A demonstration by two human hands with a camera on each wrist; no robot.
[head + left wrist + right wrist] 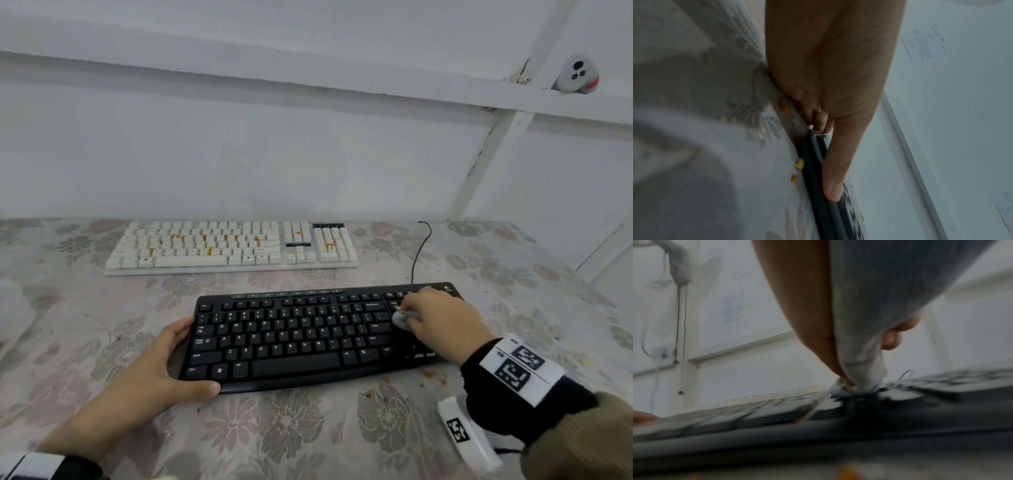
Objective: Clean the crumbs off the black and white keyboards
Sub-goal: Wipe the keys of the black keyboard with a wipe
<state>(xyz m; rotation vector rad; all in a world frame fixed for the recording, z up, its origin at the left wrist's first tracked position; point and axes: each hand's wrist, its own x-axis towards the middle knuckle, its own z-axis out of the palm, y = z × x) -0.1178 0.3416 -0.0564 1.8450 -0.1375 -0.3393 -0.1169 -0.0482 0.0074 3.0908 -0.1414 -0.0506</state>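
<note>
A black keyboard lies in front of me on the flowered tablecloth. My left hand grips its near-left corner, thumb along the front edge, fingers on the left side; the left wrist view shows the thumb on the black keyboard's edge. My right hand holds a grey-white cloth bunched in its fingers and presses it on the keys at the right end. In the right wrist view the cloth hangs from the hand onto the black keyboard. A white keyboard with orange crumbs lies behind.
Orange crumbs lie on the tablecloth by the black keyboard's near-right corner, and crumbs lie along its left edge. A black cable runs back from the keyboard. A white wall stands behind the table. A small white device sits on a ledge.
</note>
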